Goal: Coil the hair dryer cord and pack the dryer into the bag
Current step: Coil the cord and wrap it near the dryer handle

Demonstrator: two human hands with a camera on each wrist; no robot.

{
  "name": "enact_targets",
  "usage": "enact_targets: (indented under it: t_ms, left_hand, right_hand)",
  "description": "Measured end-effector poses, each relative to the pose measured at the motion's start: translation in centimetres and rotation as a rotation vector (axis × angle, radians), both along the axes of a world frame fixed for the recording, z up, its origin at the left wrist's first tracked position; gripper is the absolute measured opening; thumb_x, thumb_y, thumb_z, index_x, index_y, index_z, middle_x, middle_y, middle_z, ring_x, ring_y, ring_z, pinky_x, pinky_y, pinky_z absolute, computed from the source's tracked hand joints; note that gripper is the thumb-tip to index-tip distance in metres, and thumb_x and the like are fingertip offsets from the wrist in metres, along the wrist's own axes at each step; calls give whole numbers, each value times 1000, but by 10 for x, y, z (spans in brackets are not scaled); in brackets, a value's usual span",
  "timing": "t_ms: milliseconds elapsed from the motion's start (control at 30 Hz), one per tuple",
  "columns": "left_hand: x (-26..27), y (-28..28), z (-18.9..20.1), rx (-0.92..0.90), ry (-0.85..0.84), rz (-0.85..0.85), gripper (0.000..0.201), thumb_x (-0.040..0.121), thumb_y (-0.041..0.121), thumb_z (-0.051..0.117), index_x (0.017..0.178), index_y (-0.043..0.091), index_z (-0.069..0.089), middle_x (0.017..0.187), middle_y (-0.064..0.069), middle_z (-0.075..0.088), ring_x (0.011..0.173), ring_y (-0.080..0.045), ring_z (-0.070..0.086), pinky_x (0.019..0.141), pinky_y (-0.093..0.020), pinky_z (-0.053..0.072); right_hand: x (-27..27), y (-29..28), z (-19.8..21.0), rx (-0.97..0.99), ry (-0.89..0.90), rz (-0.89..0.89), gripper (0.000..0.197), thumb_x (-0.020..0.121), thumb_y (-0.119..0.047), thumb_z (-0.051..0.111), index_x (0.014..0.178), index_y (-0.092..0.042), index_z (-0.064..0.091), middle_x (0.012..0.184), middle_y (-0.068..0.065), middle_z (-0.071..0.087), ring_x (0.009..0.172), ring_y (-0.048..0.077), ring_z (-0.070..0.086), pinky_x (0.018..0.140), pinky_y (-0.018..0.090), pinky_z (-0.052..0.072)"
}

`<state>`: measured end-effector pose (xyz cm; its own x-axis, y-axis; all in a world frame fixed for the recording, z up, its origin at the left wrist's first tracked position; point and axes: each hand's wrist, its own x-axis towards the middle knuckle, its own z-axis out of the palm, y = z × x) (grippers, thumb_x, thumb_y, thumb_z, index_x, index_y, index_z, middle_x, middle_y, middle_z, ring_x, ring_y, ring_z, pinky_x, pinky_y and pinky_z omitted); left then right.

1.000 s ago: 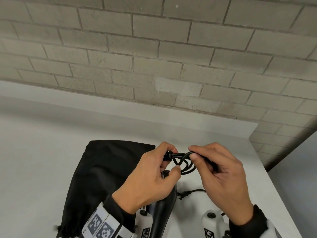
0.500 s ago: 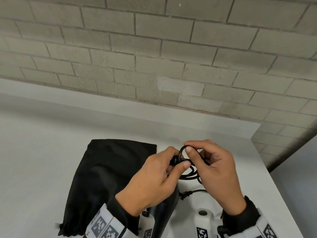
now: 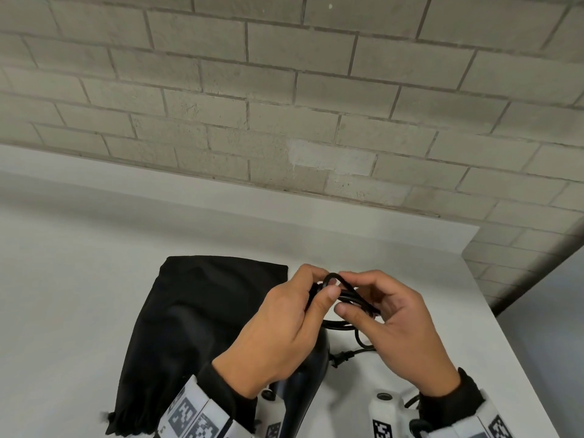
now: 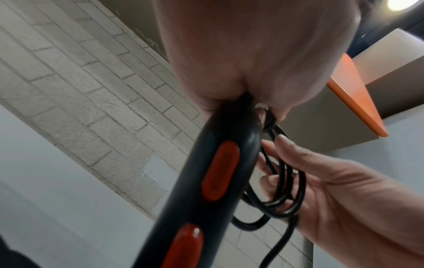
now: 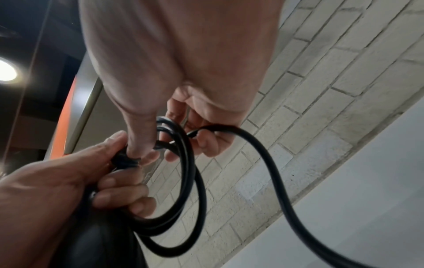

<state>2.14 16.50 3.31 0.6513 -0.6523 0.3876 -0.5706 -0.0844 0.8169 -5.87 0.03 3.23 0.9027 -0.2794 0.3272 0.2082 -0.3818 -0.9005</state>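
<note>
The hair dryer (image 3: 308, 384) is glossy black with two oval orange switches (image 4: 220, 170) on its slim handle, held above the white table (image 3: 79, 311). Its smooth rubbery cord (image 5: 190, 181) hangs in round loops. The left hand (image 3: 284, 330) grips the handle end and coils; the right hand (image 3: 395, 324) pinches a loop. A matte black fabric bag (image 3: 189, 327) lies flat alongside.

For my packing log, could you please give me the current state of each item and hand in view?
cord: partly coiled, loops held in both hands, tail loose.
hair dryer: outside the bag, handle end gripped.
bag: flat on table.
left hand: grips dryer and loops.
right hand: pinches cord.
</note>
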Motion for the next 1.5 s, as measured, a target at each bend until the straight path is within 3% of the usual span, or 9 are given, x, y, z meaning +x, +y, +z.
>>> enact_targets:
  t_ms: [133,400,600,867,967,1100,1200,1367,1500]
  left_hand:
    - [-1,-1,0,-21,25,10,33,97,50,41,126,34,35,71,-6,58,51,-7,47,52,-16,37]
    - [0,-1,1,30,-60,2,31,99,49,39,103,24,56,64,8,50,57,-8,47,56,-12,33]
    - [-2,-1,6,42,-77,-27,25,101,38,42,103,18,57,71,31,55,61,3,52,58,-6,34]
    - [-4,-2,6,31,-97,-49,19,99,30,54,107,15,59,71,29,55,59,9,53,57,-3,35]
    - [-1,-3,4,48,-177,-4,19,101,35,49,106,20,58,71,20,49,62,1,49,60,-7,33]
    - [1,-3,3,46,-154,24,20,101,39,45,105,22,56,70,20,48,63,1,50,60,-8,34]
    - [2,-3,1,35,-128,43,19,101,40,45,103,25,55,70,19,50,62,0,51,57,-7,34]
    - [4,-1,0,24,-93,55,17,100,42,45,101,28,54,69,22,52,57,-1,49,55,-8,34]
    - [4,-5,2,20,-94,38,18,100,41,45,101,26,55,72,23,53,59,-1,51,56,-8,34]
  right_hand:
    - [1,0,0,-63,24,5,18,77,-30,72,95,-31,72,94,-8,75,90,18,69,81,40,54]
    - [2,-3,-4,-192,37,33,6,86,-34,65,83,-32,69,76,-9,66,76,16,59,70,26,47]
    - [3,-2,-4,-194,76,62,10,88,-34,60,84,-32,70,81,-6,69,82,19,63,76,36,50]
    - [4,-2,-2,-85,99,117,24,84,-47,59,84,-27,72,78,3,68,78,22,64,78,46,52]
    - [5,4,-8,-73,40,42,26,85,-49,59,91,-28,74,83,1,69,83,19,64,78,44,51]
    - [3,21,-20,-167,-122,-291,26,78,-52,67,98,-35,66,104,-11,64,106,14,59,91,24,46]
    - [-3,39,-29,-270,-302,-528,30,74,-41,72,97,-25,62,86,-4,55,85,8,54,78,10,39]
    - [-10,50,-42,-339,-408,-631,20,82,-25,68,98,-13,67,66,-1,46,63,6,43,58,17,39]
    - [-8,47,-47,-438,-326,-553,25,86,-26,64,101,-8,74,82,0,57,75,8,54,65,18,46]
